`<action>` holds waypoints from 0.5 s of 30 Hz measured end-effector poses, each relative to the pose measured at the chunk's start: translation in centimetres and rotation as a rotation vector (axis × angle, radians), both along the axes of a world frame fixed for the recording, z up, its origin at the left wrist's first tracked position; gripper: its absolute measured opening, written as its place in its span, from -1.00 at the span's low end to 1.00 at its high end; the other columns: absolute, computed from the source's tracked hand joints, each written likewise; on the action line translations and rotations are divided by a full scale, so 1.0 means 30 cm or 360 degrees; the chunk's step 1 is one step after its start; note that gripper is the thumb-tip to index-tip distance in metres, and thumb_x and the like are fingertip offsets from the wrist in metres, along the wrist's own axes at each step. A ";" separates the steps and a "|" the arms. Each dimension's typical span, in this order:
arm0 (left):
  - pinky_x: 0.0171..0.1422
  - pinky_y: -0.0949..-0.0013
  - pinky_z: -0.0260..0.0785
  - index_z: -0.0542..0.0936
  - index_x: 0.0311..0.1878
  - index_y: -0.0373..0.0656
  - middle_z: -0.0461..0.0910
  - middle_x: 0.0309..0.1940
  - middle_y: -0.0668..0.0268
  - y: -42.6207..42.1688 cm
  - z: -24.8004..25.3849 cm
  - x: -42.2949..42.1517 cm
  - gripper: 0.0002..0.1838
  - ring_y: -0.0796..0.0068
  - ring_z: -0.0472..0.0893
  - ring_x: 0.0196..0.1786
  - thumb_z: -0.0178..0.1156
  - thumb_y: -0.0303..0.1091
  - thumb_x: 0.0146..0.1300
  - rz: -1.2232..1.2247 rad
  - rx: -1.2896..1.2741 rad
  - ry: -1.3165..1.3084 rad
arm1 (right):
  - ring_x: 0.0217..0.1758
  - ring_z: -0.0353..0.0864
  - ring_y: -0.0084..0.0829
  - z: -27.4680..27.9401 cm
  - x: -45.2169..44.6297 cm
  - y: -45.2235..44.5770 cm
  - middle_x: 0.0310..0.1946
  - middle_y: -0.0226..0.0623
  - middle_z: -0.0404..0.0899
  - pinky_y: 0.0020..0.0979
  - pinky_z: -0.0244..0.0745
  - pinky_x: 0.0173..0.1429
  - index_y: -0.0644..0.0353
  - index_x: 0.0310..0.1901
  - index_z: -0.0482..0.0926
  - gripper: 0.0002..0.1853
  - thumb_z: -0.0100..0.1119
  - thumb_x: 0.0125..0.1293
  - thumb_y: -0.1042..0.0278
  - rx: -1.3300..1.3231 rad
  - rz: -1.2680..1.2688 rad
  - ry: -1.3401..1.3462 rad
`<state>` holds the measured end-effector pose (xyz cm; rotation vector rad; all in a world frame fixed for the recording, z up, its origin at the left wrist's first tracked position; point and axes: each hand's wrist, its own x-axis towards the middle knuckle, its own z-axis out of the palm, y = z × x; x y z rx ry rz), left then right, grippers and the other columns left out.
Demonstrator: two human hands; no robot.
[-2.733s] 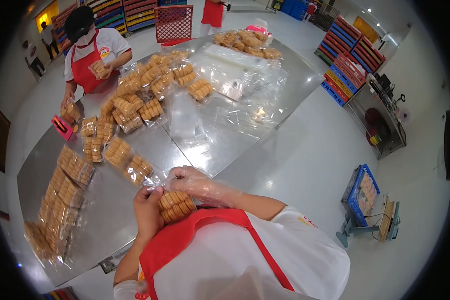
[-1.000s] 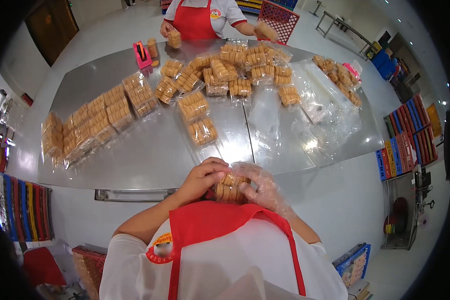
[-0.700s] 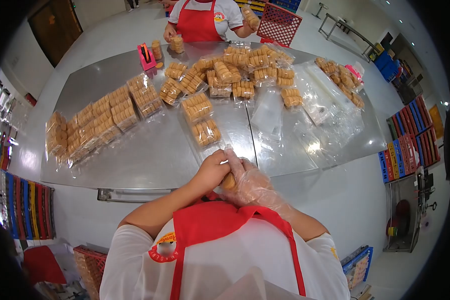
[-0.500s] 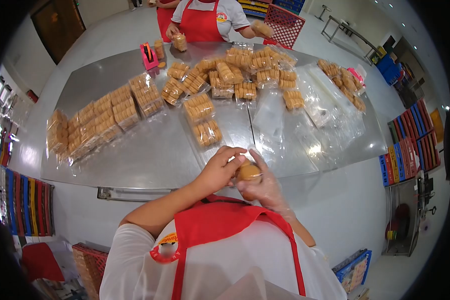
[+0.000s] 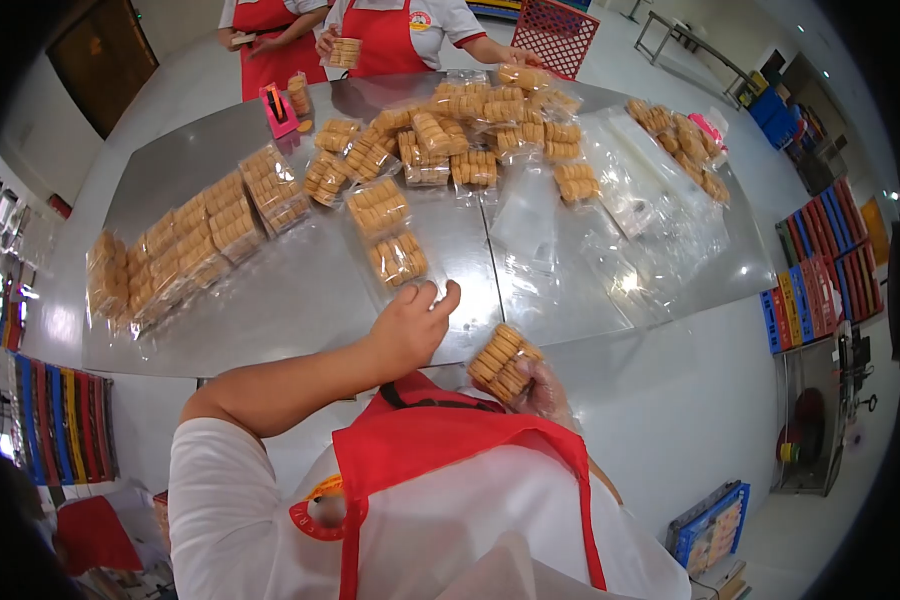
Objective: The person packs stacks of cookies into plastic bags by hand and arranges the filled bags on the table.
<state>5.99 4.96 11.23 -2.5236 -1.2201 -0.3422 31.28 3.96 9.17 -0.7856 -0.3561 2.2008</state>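
Note:
My right hand [image 5: 546, 392], in a clear plastic glove, grips a pack of round biscuits [image 5: 503, 360] near the table's front edge. The pack shows rows of stacked biscuits, tilted towards me. Bare and holding nothing, my left hand [image 5: 416, 322] hovers over the table edge with its fingers loosely bent and apart. Just beyond its fingertips lies a bagged biscuit pack [image 5: 398, 259], with another biscuit pack [image 5: 378, 207] right behind it. Flat clear plastic bags [image 5: 526, 215] lie on the steel tabletop [image 5: 310, 280], ahead of my right hand.
Rows of bagged biscuits [image 5: 185, 245] stand on the left. A heap of biscuit packs [image 5: 470, 125] fills the table's far middle. A pink tape dispenser [image 5: 279, 111] is at the far left. Across the table, one co-worker's hand holds a biscuit pack [image 5: 345, 53]; another person stands alongside.
My left hand has left the biscuits and moved left. My right hand now holds the pack alone, turned so its rows show. Across the table, a co-worker has raised a pack.

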 end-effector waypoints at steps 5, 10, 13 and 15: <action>-0.13 0.25 0.31 0.68 -0.27 -0.18 0.44 0.10 0.13 0.017 0.030 0.004 -0.76 0.24 0.46 -0.16 0.17 -0.28 0.05 0.0045 -0.0034 0.0301 | 0.22 0.50 -0.09 -0.008 -0.083 0.067 0.20 -0.10 0.37 0.02 0.58 0.21 0.24 0.45 0.10 -0.14 0.21 0.06 0.44 0.0372 -0.0189 0.0083; -0.21 0.29 0.39 0.67 -0.10 -0.14 0.42 0.16 0.12 0.047 0.031 0.000 -0.69 0.28 0.52 -0.24 0.18 -0.27 0.09 0.0098 -0.0136 0.0611 | 0.26 0.46 -0.08 -0.005 -0.101 0.121 0.25 -0.05 0.33 0.00 0.57 0.23 0.26 0.48 0.02 -0.07 0.22 0.03 0.46 0.0438 -0.0393 -0.0006; -0.31 0.35 0.46 0.63 0.04 -0.16 0.41 0.23 0.06 0.065 0.051 -0.020 -0.61 0.33 0.58 -0.34 0.17 -0.30 0.12 0.0124 -0.0229 0.0687 | 0.25 0.49 -0.11 -0.028 -0.086 0.125 0.23 -0.05 0.36 -0.04 0.55 0.26 0.28 0.46 0.09 -0.10 0.25 0.04 0.44 0.0463 -0.0169 -0.0042; -0.37 0.39 0.50 0.59 0.11 -0.18 0.39 0.29 0.02 0.077 0.069 -0.035 -0.56 0.37 0.62 -0.40 0.17 -0.32 0.13 0.0012 -0.0259 0.0545 | 0.23 0.52 -0.13 -0.023 -0.076 0.122 0.21 -0.06 0.39 -0.09 0.56 0.26 0.30 0.44 0.14 -0.13 0.28 0.05 0.40 0.0500 0.0221 -0.0105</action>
